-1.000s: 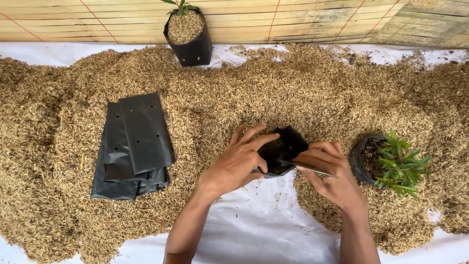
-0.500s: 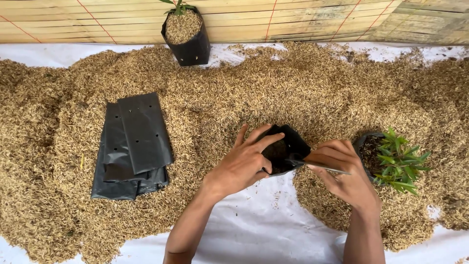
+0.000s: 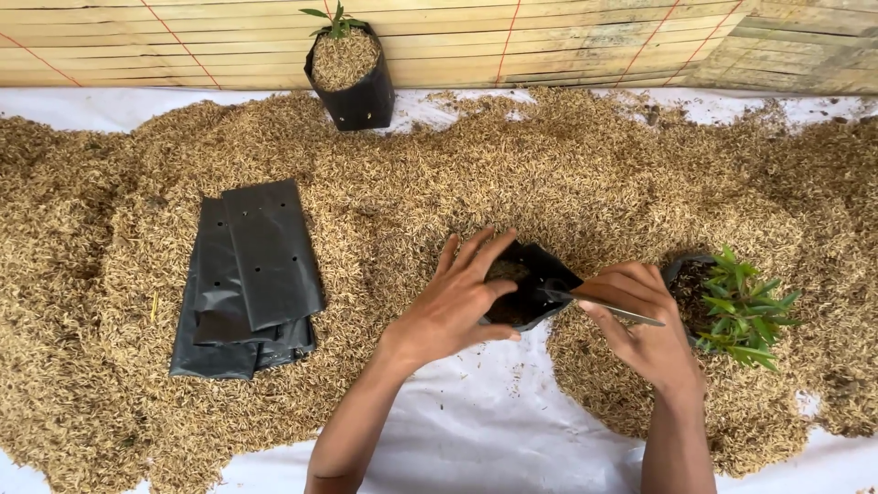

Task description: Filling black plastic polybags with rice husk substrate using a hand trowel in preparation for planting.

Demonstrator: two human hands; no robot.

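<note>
Bag in hand: small black plastic grow bag (image 3: 529, 291), just right of frame centre, mouth pulled open and tipped toward the camera; thin, soft-walled, creased; a little brown husk fill visible inside near the top.
Left hand: left hand (image 3: 455, 302) at frame centre, fingers spread and curved over the near-left wall of the bag, thumb tucked under its lower edge; grasping the bag, not clenched tight.
Right hand: right hand (image 3: 640, 325) right of centre, fingers pinching a slim metal blade (image 3: 605, 306) that lies nearly level, one end at the bag's right rim, the other pointing toward the right of the frame; closed on the blade.
Blade detail: grey, narrow, handle hidden under the fingers; kind of tool not certain.
Ground: loose rice husk (image 3: 567, 183) spread across most of the frame over a white sheet (image 3: 476, 430), bare at lower centre.
Right of hand: black bag with a green leafy seedling (image 3: 736, 306), just beside the right hand, sunk in husk.
Left of frame: stack of flat black bags (image 3: 247, 274) with punched holes, lying on the husk, well apart from the hands.
Upper centre-left: filled black bag with a small sprout (image 3: 349, 73), upright against a bamboo mat wall (image 3: 567, 37).
</note>
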